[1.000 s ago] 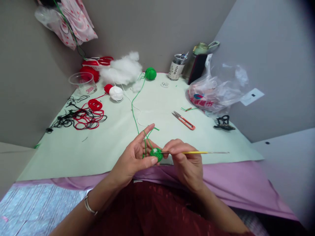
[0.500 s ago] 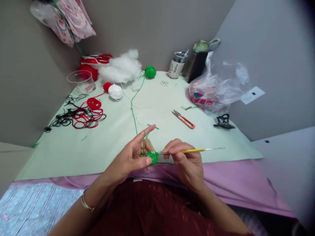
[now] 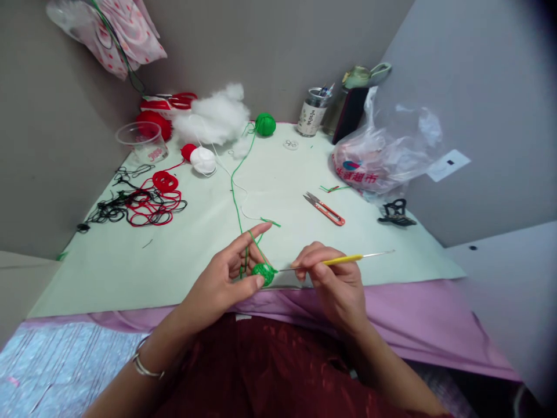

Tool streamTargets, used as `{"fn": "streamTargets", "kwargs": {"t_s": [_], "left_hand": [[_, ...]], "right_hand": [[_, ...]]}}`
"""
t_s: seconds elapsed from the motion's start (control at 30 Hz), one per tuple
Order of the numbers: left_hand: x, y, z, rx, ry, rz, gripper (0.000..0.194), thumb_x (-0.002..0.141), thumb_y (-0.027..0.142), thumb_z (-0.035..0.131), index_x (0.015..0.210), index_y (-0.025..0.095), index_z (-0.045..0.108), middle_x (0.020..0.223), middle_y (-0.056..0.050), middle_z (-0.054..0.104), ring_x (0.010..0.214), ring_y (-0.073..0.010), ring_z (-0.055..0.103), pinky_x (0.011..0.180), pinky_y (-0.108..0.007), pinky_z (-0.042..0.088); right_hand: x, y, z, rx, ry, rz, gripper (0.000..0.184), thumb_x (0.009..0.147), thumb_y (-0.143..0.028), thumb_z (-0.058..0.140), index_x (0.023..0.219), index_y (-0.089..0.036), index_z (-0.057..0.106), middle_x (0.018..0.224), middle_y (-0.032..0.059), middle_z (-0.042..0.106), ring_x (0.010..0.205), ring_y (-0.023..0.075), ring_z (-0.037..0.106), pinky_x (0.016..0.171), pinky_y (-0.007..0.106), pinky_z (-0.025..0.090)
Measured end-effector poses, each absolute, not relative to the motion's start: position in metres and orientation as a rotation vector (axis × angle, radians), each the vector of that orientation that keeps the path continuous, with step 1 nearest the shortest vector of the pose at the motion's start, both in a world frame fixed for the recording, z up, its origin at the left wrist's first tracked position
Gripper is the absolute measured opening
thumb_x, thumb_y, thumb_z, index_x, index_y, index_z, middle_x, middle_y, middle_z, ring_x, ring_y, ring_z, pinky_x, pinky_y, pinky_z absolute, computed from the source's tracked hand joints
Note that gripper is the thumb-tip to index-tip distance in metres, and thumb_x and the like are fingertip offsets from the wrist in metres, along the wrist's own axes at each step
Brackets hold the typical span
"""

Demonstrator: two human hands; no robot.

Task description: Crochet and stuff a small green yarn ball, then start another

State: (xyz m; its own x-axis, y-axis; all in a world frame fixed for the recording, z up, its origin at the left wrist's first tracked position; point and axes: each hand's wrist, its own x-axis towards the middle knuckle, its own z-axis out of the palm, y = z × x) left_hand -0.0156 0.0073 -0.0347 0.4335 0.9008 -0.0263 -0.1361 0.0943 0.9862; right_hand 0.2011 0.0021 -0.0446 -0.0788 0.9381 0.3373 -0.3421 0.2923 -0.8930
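The left hand (image 3: 217,280) is pinching the green crochet piece (image 3: 262,275) over the near edge of the worktop (image 3: 130,278), green yarn (image 3: 235,199) looping over its index finger. The right hand's (image 3: 337,281) fingers are gripping the yellow-handled hook (image 3: 343,259), whose tip is meeting the piece's right edge. Compared with a second ago, the piece is sitting farther left and the hook's free end is tilting higher.

We see a rounded, rough green yarn piece (image 3: 261,276) and a slim yellow-gripped hook (image 3: 348,259) with shiny metal ends. We find the crinkled translucent plastic bag (image 3: 385,154) glossy.
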Motion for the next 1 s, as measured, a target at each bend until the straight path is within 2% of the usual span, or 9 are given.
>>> {"fn": "streamTargets", "kwargs": {"t_s": [0.17, 0.33, 0.43, 0.8, 0.93, 1.0], "left_hand": [[-0.010, 0.009, -0.039, 0.947, 0.576, 0.841, 0.058, 0.094, 0.036, 0.068, 0.149, 0.022, 0.058, 0.085, 0.000, 0.064, 0.054, -0.0069, 0.053, 0.050, -0.020, 0.039], [0.000, 0.005, -0.034, 0.803, 0.520, 0.799, 0.052, 0.103, 0.036, 0.054, 0.149, 0.012, 0.054, 0.077, -0.003, 0.068, 0.048, -0.0071, 0.052, 0.049, -0.020, 0.039], [0.003, 0.003, -0.035, 0.776, 0.496, 0.796, 0.051, 0.105, 0.036, 0.051, 0.150, 0.011, 0.052, 0.071, -0.001, 0.065, 0.046, -0.0066, 0.049, 0.048, -0.019, 0.038], [0.004, 0.004, -0.036, 0.751, 0.544, 0.778, 0.046, 0.106, 0.037, 0.048, 0.143, 0.012, 0.059, 0.054, 0.004, 0.055, 0.037, -0.0052, 0.033, 0.038, -0.018, 0.021], [0.004, 0.004, -0.036, 0.755, 0.578, 0.820, 0.040, 0.105, 0.038, 0.053, 0.136, 0.014, 0.063, 0.059, 0.003, 0.059, 0.038, -0.0043, 0.035, 0.038, -0.017, 0.022], [0.003, 0.004, -0.037, 0.777, 0.613, 0.848, 0.038, 0.105, 0.039, 0.055, 0.134, 0.015, 0.064, 0.062, 0.003, 0.061, 0.040, -0.0042, 0.039, 0.040, -0.016, 0.027]], "right_hand": [[0.202, 0.002, -0.043, -0.640, -1.140, 1.338, 0.012, 0.097, -0.030, 0.074, 0.095, -0.025, 0.084, 0.085, 0.0038, 0.076, 0.068, 0.0118, 0.065, 0.063, 0.025, 0.052], [0.199, 0.002, -0.041, -0.621, -1.113, 1.354, 0.011, 0.096, -0.031, 0.075, 0.095, -0.026, 0.085, 0.084, 0.0032, 0.075, 0.068, 0.0116, 0.065, 0.064, 0.025, 0.052], [0.198, 0.003, -0.041, -0.625, -1.125, 1.335, 0.010, 0.095, -0.031, 0.076, 0.094, -0.026, 0.085, 0.084, 0.0031, 0.074, 0.067, 0.0119, 0.065, 0.065, 0.026, 0.052], [0.202, 0.003, -0.044, -0.664, -1.096, 1.352, 0.011, 0.093, -0.032, 0.077, 0.092, -0.025, 0.085, 0.081, 0.0039, 0.075, 0.065, 0.0124, 0.064, 0.062, 0.026, 0.050], [0.201, 0.004, -0.041, -0.688, -1.013, 1.444, 0.012, 0.090, -0.035, 0.080, 0.087, -0.023, 0.084, 0.076, 0.0034, 0.072, 0.063, 0.0117, 0.061, 0.060, 0.025, 0.049], [0.201, 0.004, -0.040, -0.712, -0.969, 1.485, 0.013, 0.088, -0.036, 0.082, 0.085, -0.023, 0.084, 0.074, 0.0030, 0.071, 0.061, 0.0113, 0.058, 0.058, 0.024, 0.047]]}}
